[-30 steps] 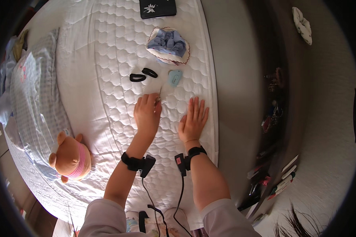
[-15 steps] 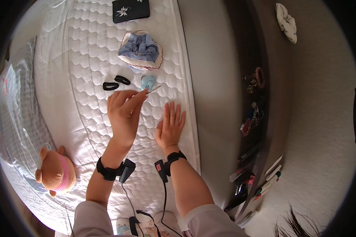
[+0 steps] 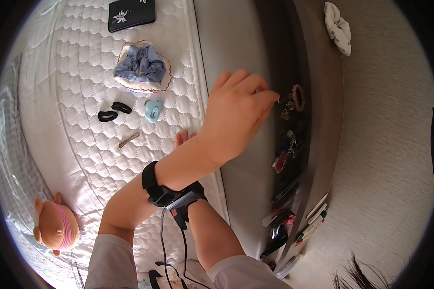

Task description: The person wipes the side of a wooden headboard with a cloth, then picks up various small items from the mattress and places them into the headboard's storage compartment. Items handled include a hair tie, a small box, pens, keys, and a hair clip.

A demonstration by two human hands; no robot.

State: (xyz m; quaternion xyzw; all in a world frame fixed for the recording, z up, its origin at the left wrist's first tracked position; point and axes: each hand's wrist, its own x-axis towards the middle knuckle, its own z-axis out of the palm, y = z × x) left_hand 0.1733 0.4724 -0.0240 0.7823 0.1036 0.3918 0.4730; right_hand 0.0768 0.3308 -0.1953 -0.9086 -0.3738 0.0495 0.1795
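My left hand (image 3: 241,111) reaches across my right forearm, over the grey bed edge, to the dark ledge of small items. Its fingers are pinched; what they hold is too small and hidden to make out. Beneath my left arm, my right hand (image 3: 184,138) lies on the white quilted bed pad (image 3: 94,164), only its outstretched fingertips showing. On the pad lie a small metallic hair clip (image 3: 128,140), a light blue rounded clip-like thing (image 3: 153,111) and two black hair ties (image 3: 121,107). Nearest the left fingertips on the ledge is a pink beaded loop (image 3: 298,98).
A blue checked scrunchie-like cloth (image 3: 142,65) and a black flowered pouch (image 3: 131,14) lie farther up the pad. A plush toy (image 3: 57,225) sits at left. The dark ledge (image 3: 287,185) holds trinkets and pens. A white scrunchie (image 3: 337,29) lies beyond.
My left hand has moved right from the pad to over the ledge, crossing my right arm. The hair clip on the pad has come into sight. The view has shifted right.
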